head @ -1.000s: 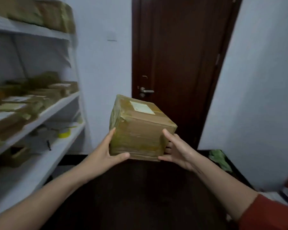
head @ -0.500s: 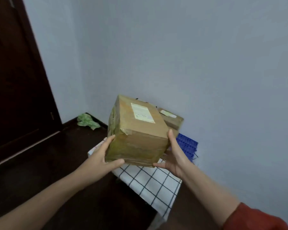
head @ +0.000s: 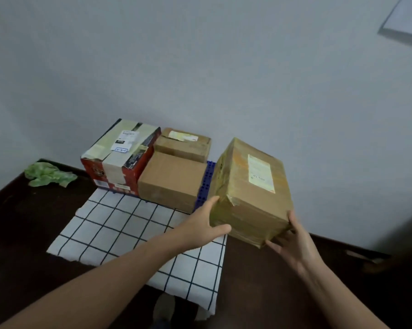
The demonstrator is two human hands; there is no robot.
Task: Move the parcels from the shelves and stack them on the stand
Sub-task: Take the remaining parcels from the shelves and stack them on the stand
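I carry a taped brown cardboard parcel (head: 252,191) with a white label on top, held in the air to the right of the stand. My left hand (head: 205,222) grips its near left corner, thumb under the front edge. My right hand (head: 292,243) supports its near right corner from below with spread fingers. The stand is a blue plastic grid (head: 205,184) by the wall, partly under a white checked cloth (head: 133,233). On it sit a red parcel with tape (head: 122,157), a plain brown parcel (head: 171,179) and a smaller brown parcel (head: 183,143) behind.
A pale wall (head: 200,67) rises right behind the stand. A crumpled green bag (head: 48,174) lies on the dark floor (head: 22,233) at the left. A dark blurred shape (head: 409,238) shows at the right edge. My foot (head: 163,309) is near the cloth's front edge.
The view swung from the shelves and door round to the stand. The parcel travelled with both hands and now hangs lower, just right of the parcels on the stand.
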